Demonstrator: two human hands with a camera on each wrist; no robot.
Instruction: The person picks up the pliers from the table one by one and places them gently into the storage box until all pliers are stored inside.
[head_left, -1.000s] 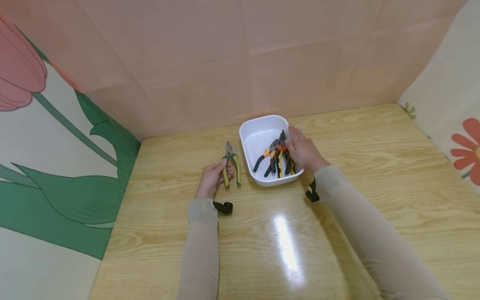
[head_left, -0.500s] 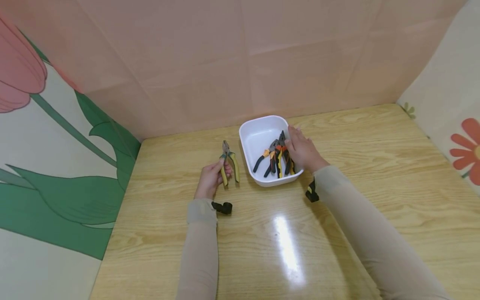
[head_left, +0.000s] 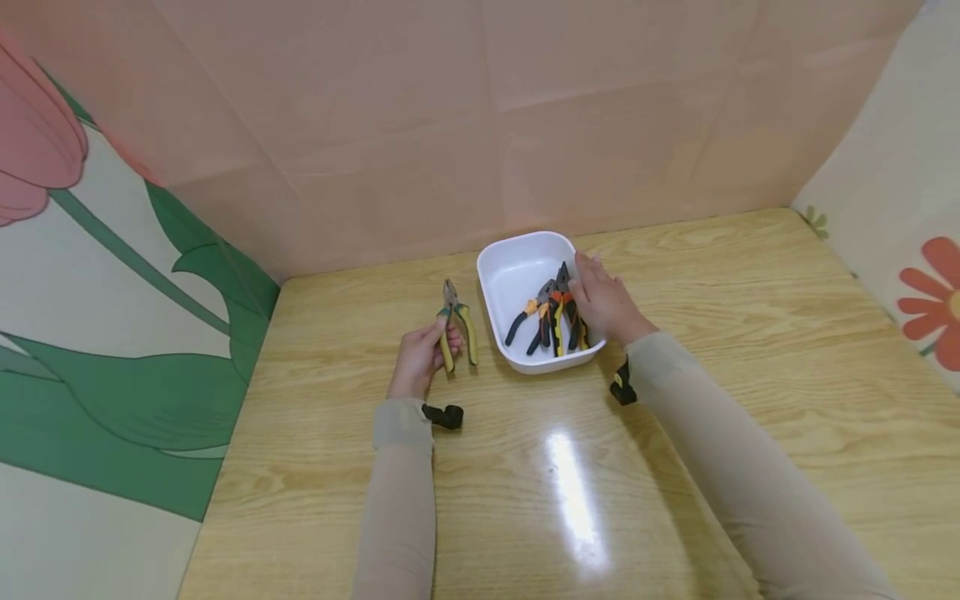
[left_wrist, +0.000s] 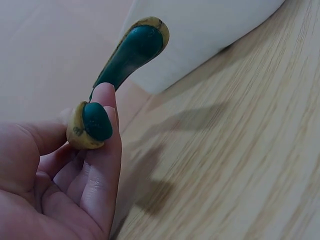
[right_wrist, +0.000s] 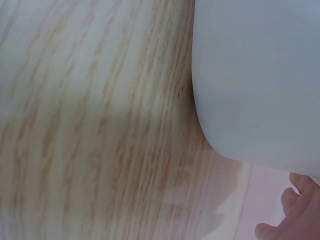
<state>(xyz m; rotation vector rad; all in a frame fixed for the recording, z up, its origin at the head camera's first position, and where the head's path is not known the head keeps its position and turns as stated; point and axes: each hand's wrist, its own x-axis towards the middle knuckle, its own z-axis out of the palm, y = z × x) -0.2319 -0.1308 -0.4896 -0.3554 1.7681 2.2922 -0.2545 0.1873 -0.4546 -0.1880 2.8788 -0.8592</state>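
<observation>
Pliers (head_left: 454,321) barely shifted; right fingers (head_left: 586,265) partly hidden.

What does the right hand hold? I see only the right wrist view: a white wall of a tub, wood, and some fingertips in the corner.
Observer: In the head view the right hand lies over the pliers in the white tub; whether it grips them I cannot tell.
Operator: How many pliers are in the tub?
Observer: Several, with black, orange and yellow handles; they overlap, so I cannot count them.
Operator: And the left hand?
Observer: The left hand holds green-and-yellow pliers by one handle, left of the tub, jaws pointing away from the person.
</observation>
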